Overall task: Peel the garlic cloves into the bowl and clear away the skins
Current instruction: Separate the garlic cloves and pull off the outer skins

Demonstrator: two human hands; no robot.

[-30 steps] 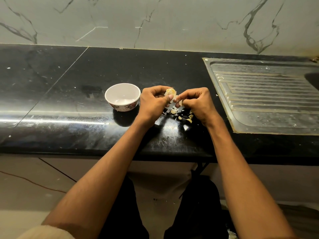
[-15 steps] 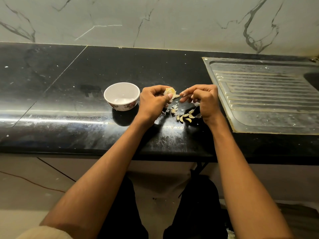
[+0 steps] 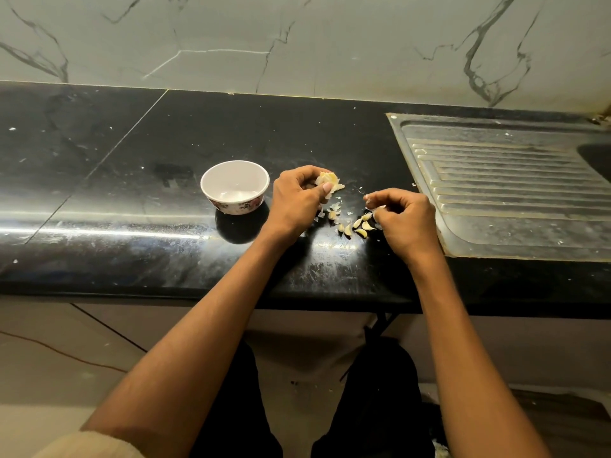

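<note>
My left hand (image 3: pixel 297 200) holds a partly broken garlic bulb (image 3: pixel 328 180) between thumb and fingers, just right of the white bowl (image 3: pixel 238 206). The bowl has a floral band outside and nothing in it. My right hand (image 3: pixel 405 219) is low over the counter with its fingers curled, pinching a small pale garlic piece (image 3: pixel 379 207). Several loose unpeeled cloves (image 3: pixel 358 225) lie in a small cluster between my hands. Thin bits of skin (image 3: pixel 333 211) are scattered beside them.
The black stone counter (image 3: pixel 148 193) runs left to right, with its front edge near my forearms. A steel sink drainboard (image 3: pixel 512 193) lies right of my right hand, its basin at the far right edge. A marble wall backs the counter.
My right hand pulled a piece off the bulb, moved away to the right and came down toward the loose cloves. My left hand stayed put with the bulb.
</note>
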